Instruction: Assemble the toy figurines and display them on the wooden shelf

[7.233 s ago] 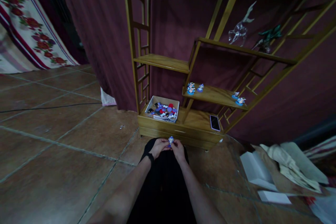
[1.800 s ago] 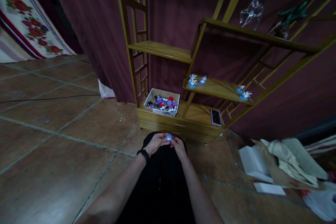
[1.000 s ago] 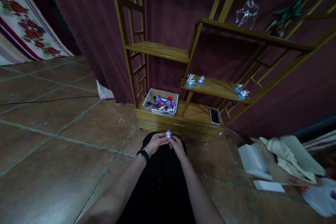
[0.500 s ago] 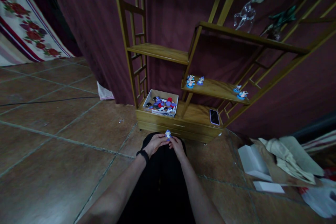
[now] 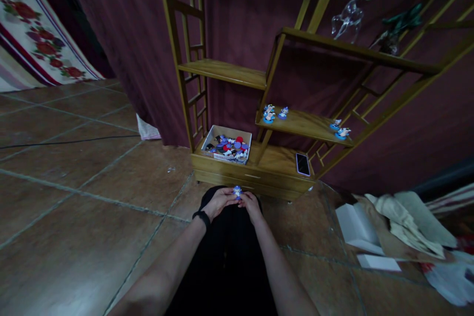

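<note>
A small purple-and-white figurine (image 5: 237, 191) is held between my two hands above my lap. My left hand (image 5: 221, 201) grips it from the left, fingers closed on its side and base. From the right, the fingers of my right hand (image 5: 250, 202) pinch its lower part. Ahead, on the low cabinet top, a shallow cardboard box (image 5: 213, 134) contains many loose purple, red, black and white pieces. Similar figurines stand on the shelf above: a blue-based one (image 5: 268, 116) and a purple one (image 5: 284, 112) at the left, and another blue-based one (image 5: 342, 133) at the right end.
A phone (image 5: 302, 164) lies on the cabinet (image 5: 222, 174) at the right. Glass ornaments, including a clear one (image 5: 348, 19), stand on the upper shelf (image 5: 355, 51). On the tiled floor to the right are white foam pieces (image 5: 357, 227), cloth and a plastic bag (image 5: 452, 276).
The figurine has tipped slightly and sits a little lower between my fingers. Both hands stay in nearly the same place.
</note>
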Demonstrator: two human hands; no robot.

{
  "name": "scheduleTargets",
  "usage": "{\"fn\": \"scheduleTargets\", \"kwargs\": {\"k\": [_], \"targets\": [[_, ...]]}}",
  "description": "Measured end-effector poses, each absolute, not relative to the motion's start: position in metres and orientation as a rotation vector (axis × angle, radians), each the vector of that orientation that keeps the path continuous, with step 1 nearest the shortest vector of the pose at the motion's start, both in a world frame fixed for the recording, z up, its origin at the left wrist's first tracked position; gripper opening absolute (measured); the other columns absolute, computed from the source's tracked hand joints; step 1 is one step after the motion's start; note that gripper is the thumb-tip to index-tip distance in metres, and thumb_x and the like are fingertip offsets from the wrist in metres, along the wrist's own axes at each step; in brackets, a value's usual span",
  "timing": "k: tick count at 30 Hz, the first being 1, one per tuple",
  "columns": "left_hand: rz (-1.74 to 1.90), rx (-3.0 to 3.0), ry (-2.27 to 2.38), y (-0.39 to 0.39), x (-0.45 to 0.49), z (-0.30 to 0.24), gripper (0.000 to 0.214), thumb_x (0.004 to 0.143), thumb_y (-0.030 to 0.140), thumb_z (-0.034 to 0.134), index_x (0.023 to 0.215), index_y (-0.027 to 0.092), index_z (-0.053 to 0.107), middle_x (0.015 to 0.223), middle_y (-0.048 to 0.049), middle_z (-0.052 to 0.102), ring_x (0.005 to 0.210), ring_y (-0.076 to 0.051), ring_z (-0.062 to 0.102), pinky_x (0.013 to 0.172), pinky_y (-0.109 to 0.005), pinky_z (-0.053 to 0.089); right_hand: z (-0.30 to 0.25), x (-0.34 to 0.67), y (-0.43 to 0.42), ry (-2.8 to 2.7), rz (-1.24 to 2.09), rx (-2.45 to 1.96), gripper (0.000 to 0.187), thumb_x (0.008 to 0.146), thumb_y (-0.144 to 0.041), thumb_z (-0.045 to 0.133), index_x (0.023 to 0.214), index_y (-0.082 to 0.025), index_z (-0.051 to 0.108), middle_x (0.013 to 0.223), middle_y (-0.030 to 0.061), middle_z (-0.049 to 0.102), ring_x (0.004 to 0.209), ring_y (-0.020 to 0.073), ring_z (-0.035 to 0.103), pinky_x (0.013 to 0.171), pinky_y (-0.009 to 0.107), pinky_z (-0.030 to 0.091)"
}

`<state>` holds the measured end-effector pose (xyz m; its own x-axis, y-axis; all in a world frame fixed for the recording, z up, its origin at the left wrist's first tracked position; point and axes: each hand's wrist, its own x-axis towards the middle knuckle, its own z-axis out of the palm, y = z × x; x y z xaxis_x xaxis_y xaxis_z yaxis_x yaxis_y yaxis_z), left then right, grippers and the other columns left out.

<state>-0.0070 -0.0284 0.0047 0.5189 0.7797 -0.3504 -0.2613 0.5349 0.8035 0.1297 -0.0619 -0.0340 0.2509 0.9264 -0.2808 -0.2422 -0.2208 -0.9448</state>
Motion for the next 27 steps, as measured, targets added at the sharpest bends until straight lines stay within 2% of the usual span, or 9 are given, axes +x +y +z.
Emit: {"fn": "scheduleTargets", "kwargs": {"k": [16,27], "targets": [[0.665,0.783,0.758,-0.029,-0.009,0.004,0.026,0.066,0.016,0.071,0.09,0.009,0.066,0.09,-0.0133,0.069,0.078,-0.018,0.065,0.076,-0.029,0.052,-0.027,0.129,-0.063,-0.662,1.271,-1.383,0.022,0.061,-0.037,0.061,0.066,-0.015,0.057,0.056,-0.0005,0.06,0.049,0.0101,0.056,0.046,0.021,0.047],[0.667,0.773,0.783,-0.029,-0.006,0.008,0.024,0.065,0.015,0.071,0.088,0.008,0.067,0.085,-0.0126,0.069,0.074,-0.017,0.066,0.073,-0.028,0.052,-0.024,0.129,-0.063,-0.688,1.288,-1.393,0.023,0.062,-0.037,0.062,0.066,-0.015,0.057,0.057,-0.0003,0.061,0.05,0.0108,0.056,0.047,0.022,0.047]]}}
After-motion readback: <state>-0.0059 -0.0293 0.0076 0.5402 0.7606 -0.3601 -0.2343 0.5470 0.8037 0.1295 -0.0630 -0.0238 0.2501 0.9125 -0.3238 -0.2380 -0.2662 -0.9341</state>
